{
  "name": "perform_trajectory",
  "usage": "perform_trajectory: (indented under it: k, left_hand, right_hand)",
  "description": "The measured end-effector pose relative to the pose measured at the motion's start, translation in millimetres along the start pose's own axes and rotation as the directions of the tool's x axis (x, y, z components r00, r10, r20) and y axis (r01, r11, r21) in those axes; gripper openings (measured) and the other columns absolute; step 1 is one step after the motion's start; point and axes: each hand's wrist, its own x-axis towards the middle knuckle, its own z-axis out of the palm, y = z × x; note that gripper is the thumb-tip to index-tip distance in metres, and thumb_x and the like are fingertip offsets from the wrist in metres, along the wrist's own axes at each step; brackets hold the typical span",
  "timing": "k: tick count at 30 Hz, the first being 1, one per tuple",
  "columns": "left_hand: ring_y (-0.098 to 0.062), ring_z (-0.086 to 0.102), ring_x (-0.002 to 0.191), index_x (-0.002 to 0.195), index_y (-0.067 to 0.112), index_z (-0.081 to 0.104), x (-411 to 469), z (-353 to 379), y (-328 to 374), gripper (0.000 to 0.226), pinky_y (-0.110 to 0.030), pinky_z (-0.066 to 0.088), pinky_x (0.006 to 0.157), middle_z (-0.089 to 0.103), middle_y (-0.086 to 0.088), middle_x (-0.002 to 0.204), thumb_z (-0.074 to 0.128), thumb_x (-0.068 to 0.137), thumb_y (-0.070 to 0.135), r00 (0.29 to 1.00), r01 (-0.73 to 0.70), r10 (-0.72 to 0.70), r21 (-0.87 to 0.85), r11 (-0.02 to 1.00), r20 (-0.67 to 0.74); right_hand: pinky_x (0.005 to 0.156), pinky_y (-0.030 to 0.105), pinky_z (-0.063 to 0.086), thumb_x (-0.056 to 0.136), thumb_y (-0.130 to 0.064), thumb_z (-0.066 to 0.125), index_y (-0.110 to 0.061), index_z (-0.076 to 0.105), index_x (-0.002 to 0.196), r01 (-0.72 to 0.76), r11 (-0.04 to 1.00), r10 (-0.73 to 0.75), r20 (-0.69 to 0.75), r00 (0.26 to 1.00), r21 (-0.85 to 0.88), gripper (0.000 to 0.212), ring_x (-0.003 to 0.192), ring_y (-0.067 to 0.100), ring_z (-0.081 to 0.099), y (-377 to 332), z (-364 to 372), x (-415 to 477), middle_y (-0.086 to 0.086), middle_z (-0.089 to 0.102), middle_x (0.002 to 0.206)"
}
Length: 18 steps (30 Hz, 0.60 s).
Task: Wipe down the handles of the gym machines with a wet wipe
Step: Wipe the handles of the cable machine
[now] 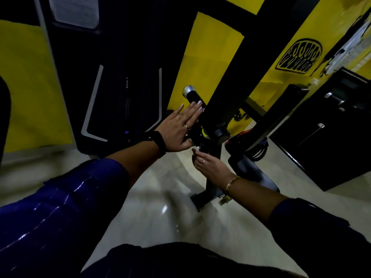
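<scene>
The left hand [177, 128] reached forward with its fingers straight and spread, palm down, holding nothing. Its fingertips [195, 104] lay against the black handle [192, 95], a short round bar with a silver end cap that stuck out to the left of the machine post [226, 93]. A black wristband [157, 142] circled that wrist, and rings showed on two fingers.

Just below and to the right, the right hand [207, 164] was raised with its fingers curled, thumb and fingertips pinching a white scrap [197, 148]. The scrap was too small to tell whether it was the wet wipe. It sat close under the left thumb, near the dark base of the handle. A gold bracelet [232, 182] hung at the right wrist.

A shiny blue sleeve [60, 207] covered the left upper arm. The black post slanted upward in front of a yellow wall [204, 57] bearing a black logo [299, 57]. A pale glossy floor [160, 197] lay beneath both arms.
</scene>
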Motion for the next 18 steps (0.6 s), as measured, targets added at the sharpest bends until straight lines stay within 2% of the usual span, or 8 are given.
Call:
perform_trajectory:
  k: [2, 5, 8, 10, 11, 13, 16, 18]
  left_hand:
    - [-0.03, 0.018, 0.146, 0.15, 0.0, 0.015, 0, 0, 0, 0.085, -0.038, 0.004, 0.121, 0.023, -0.022, 0.157, 0.042, 0.083, 0.046, 1.0, -0.003, 0.003, 0.0, 1.0, -0.001]
    - [-0.029, 0.017, 0.146, 0.151, 0.002, 0.012, -1, 0, -1, 0.085, -0.037, 0.003, 0.12, 0.022, -0.021, 0.157, 0.04, 0.084, 0.048, 1.0, -0.004, 0.004, -0.004, 1.0, -0.001]
    - [-0.028, 0.016, 0.146, 0.151, 0.004, 0.012, -1, 0, 0, 0.087, -0.037, 0.003, 0.12, 0.022, -0.02, 0.157, 0.044, 0.082, 0.045, 1.0, -0.01, 0.01, -0.013, 1.0, -0.009]
    - [-0.028, 0.015, 0.147, 0.151, 0.004, 0.011, -2, 2, 1, 0.09, -0.039, 0.005, 0.121, 0.02, -0.02, 0.158, 0.049, 0.078, 0.041, 1.0, -0.005, 0.004, -0.013, 1.0, -0.007]
    - [-0.028, 0.015, 0.147, 0.152, 0.004, 0.011, -2, 3, 1, 0.092, -0.04, 0.006, 0.121, 0.019, -0.02, 0.158, 0.05, 0.076, 0.039, 1.0, 0.001, -0.001, -0.013, 1.0, -0.004]
    - [-0.029, 0.014, 0.147, 0.152, 0.004, 0.01, -2, 3, 2, 0.094, -0.041, 0.008, 0.121, 0.018, -0.02, 0.158, 0.051, 0.074, 0.038, 1.0, 0.015, -0.015, -0.01, 1.0, 0.002]
    - [-0.029, 0.014, 0.147, 0.151, 0.003, 0.009, -2, 5, 0, 0.095, -0.04, 0.008, 0.121, 0.018, -0.02, 0.158, 0.051, 0.073, 0.038, 1.0, 0.017, -0.017, -0.007, 1.0, -0.008]
    - [-0.026, 0.011, 0.148, 0.152, 0.004, 0.008, -2, 8, -1, 0.097, -0.039, 0.007, 0.121, 0.016, -0.018, 0.158, 0.054, 0.073, 0.037, 1.0, 0.004, -0.004, -0.006, 1.0, -0.03]
  right_hand:
    - [0.112, 0.048, 0.0, 0.093, -0.018, 0.036, -0.01, 0.05, 0.137, -0.014, 1.0, 0.014, 0.0, 1.0, 0.028, 0.047, 0.134, 0.019, 0.043, -1, -5, 8, 0.001, 0.055, 0.136]
    - [0.115, 0.048, 0.004, 0.088, -0.013, 0.035, -0.014, 0.056, 0.132, -0.009, 1.0, 0.01, -0.088, 0.996, 0.015, 0.049, 0.131, 0.018, 0.046, 1, 7, -1, 0.001, 0.059, 0.132]
    - [0.118, 0.045, 0.003, 0.087, -0.002, 0.03, -0.01, 0.044, 0.14, -0.024, 1.0, 0.027, -0.235, 0.972, 0.018, 0.055, 0.137, 0.017, 0.039, 12, 25, -25, 0.005, 0.049, 0.144]
    - [0.117, 0.043, 0.003, 0.09, 0.006, 0.016, -0.006, 0.033, 0.142, -0.029, 1.0, 0.026, -0.263, 0.964, -0.009, 0.056, 0.138, 0.015, 0.038, 16, 28, -32, 0.004, 0.045, 0.147]
    - [0.118, 0.044, 0.005, 0.091, 0.008, 0.012, -0.004, 0.034, 0.141, -0.033, 0.999, 0.028, -0.259, 0.966, -0.016, 0.056, 0.137, 0.016, 0.039, 15, 27, -28, 0.005, 0.047, 0.145]
    - [0.119, 0.048, 0.004, 0.092, 0.0, 0.023, -0.003, 0.05, 0.134, -0.013, 1.0, 0.013, -0.178, 0.984, -0.001, 0.05, 0.131, 0.021, 0.047, 4, 21, -9, 0.008, 0.057, 0.135]
    - [0.118, 0.049, -0.007, 0.087, -0.022, 0.051, -0.003, 0.069, 0.112, -0.003, 0.988, 0.009, -0.04, 0.999, 0.158, 0.036, 0.117, 0.024, 0.058, -2, 8, 16, 0.008, 0.069, 0.11]
    - [0.119, 0.049, -0.005, 0.081, -0.023, 0.06, -0.004, 0.072, 0.106, -0.017, 0.987, 0.029, -0.076, 0.997, 0.163, 0.034, 0.114, 0.023, 0.06, 6, 4, 14, 0.006, 0.071, 0.105]
